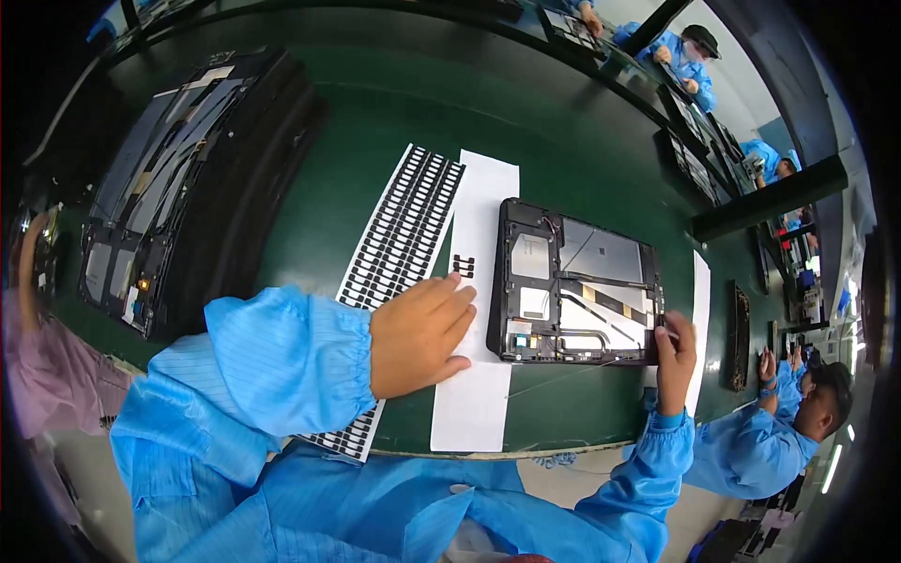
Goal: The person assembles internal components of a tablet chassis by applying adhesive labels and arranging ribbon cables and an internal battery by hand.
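My left hand (424,336) is palm down over a white paper strip (474,403), its thumb apart from the fingers. One fingertip is at a small group of black adhesive pieces (464,266) stuck on that strip. Beside it, partly under my left hand and sleeve, is a long sheet of black-and-white stickers (399,230) in rows. To the right lies an opened black tablet-like device (549,220), its battery, ribbon cables and boards exposed. My right hand (676,361) grips its right edge near the lower corner, fingertips bent against the frame.
A tall stack of similar opened devices (178,169) stands at the left on the green table (375,103). Another white strip (700,319) lies right of my right hand. Co-workers in blue (770,436) sit at the right and far right; a person in pink (61,366) is at the left.
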Motion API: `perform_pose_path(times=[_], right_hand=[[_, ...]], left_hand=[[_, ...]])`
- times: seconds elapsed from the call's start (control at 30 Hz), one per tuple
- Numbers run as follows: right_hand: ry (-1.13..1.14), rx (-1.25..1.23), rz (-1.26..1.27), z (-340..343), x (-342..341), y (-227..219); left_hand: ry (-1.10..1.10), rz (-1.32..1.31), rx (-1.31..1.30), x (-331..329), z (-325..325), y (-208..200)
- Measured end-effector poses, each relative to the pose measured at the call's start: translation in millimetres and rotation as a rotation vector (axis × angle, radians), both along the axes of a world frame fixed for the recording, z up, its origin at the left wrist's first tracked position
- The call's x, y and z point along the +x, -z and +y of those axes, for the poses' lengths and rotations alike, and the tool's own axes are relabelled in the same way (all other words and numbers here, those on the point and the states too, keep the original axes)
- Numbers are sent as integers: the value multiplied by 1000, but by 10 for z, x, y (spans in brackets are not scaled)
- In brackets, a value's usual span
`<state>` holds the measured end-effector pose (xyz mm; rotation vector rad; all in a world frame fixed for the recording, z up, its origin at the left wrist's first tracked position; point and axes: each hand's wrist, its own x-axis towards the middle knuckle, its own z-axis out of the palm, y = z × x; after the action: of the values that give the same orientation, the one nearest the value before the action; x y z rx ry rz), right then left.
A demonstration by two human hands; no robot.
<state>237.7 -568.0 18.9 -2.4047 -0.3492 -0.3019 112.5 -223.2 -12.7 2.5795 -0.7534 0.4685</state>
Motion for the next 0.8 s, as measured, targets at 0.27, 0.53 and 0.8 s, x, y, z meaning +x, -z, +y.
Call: perform_pose_path(times=[0.27,0.53,0.8], right_hand=[[-703,-168,-262,1823,-296,-351],[-669,-348,-444,2239,-193,-13],[-596,-153,-386,2278,-134,89]], left_hand=[[-36,5,-131,-16,-16,40],[23,-16,-80,-15,-28,25],[-33,77,-92,-9,-34,1]])
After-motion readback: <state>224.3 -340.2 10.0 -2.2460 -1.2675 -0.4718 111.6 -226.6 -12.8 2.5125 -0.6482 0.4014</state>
